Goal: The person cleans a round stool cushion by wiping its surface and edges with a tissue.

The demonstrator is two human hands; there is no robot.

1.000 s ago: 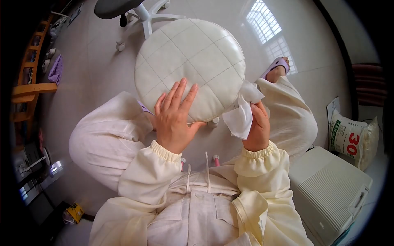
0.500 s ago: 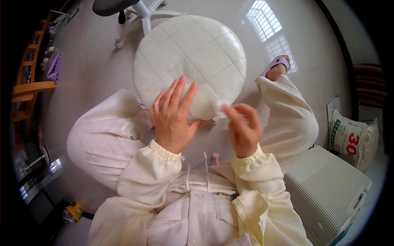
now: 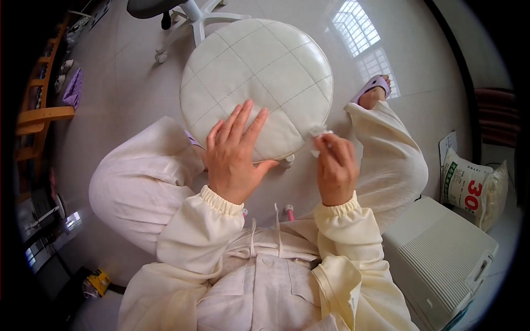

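"One stool (image 3: 256, 71): where is it found?"

"At the centre of the scene, just beyond the person's spread knees. A round padded seat is listed, cream, stitched in diamonds."

"How is the left hand (image 3: 232, 157) entered?"

"Laid palm down on the near left part of the seat. The fingers are held slightly spread and straight; the thumb is set apart, along the near rim."

"And the right hand (image 3: 335, 171)?"

"Placed at the near right rim. A crumpled white tissue (image 3: 318, 132) is pinched between thumb and fingertips. Whether it is pressed against the stool cannot be told."

"What is listed around them?"

"Far left of the stool, one swivel chair (image 3: 194, 25), only partly shown. Far right, one purple slipper (image 3: 362, 90), worn on a foot. At the right, one plump bag (image 3: 476, 190), marked with a red 30; nearer, one pale box (image 3: 441, 254) with a ridged top. At the left, one purple cloth (image 3: 73, 89), near a wooden rack (image 3: 47, 115)."
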